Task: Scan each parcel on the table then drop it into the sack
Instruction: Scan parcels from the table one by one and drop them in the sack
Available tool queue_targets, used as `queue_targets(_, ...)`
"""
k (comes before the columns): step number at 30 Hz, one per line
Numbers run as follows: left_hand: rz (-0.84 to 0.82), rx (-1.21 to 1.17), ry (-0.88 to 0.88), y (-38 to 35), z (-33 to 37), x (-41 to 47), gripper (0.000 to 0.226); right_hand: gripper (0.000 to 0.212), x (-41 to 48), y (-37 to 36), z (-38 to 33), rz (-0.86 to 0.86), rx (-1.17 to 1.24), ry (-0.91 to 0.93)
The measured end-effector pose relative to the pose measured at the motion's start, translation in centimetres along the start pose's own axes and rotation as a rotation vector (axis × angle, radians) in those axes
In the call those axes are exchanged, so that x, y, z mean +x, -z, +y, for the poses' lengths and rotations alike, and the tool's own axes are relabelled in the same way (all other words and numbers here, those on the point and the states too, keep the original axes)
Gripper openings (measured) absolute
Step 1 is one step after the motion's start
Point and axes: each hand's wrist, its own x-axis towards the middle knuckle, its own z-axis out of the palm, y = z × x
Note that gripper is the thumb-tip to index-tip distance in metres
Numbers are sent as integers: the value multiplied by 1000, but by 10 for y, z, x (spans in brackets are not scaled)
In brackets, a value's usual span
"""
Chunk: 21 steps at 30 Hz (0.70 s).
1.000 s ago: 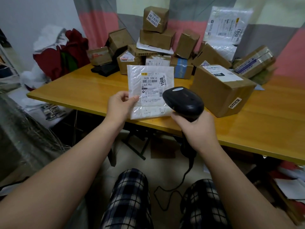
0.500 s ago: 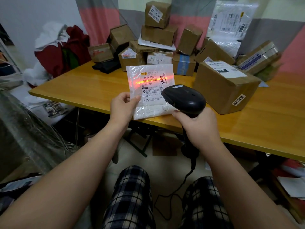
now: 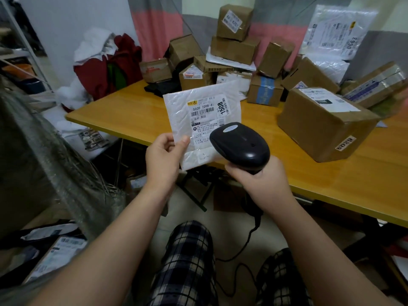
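Note:
My left hand point(image 3: 163, 155) pinches the lower left corner of a white padded mailer point(image 3: 198, 120) with a label marked 1508, held upright over the table's front edge. My right hand point(image 3: 258, 180) grips a black barcode scanner point(image 3: 240, 144) whose head covers the mailer's lower right part. Its cable point(image 3: 247, 241) hangs down between my knees. No red scan line shows on the label. A grey woven sack point(image 3: 44, 164) stands at my left, and parcels lie inside its mouth point(image 3: 55, 252).
A big brown box point(image 3: 324, 124) sits on the wooden table point(image 3: 353, 177) to the right. Several cardboard boxes are stacked at the back point(image 3: 234, 47), with white poly bags point(image 3: 337, 32) behind them. Red and white cloth point(image 3: 106, 65) is piled at the left.
The red scan line seen on the label half a second ago has gone. The mailer is tilted slightly to the left, and my view has turned a little left and down.

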Motion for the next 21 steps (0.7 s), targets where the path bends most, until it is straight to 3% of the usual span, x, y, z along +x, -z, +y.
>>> queue_targets(4, 180, 142, -55, 68, -7, -27, 13, 19, 4, -49, -2, -188, 25, 12)
queue_targets(8, 382, 317, -52, 161, -17, -54, 16, 45, 1, -118, -6, -374, 78, 23)
queue_targets(13, 654, 579, -9, 266, -27, -86, 13, 46, -9, -219, 3, -594, 19, -74)
queue_targets(16, 714, 667, 52, 308, -38, -97, 11, 52, -17, -271, 16, -758, -76, -188)
queue_targets(21, 675, 723, 207, 336, -59, -98, 13, 60, -24, -327, 49, -649, -157, -344)
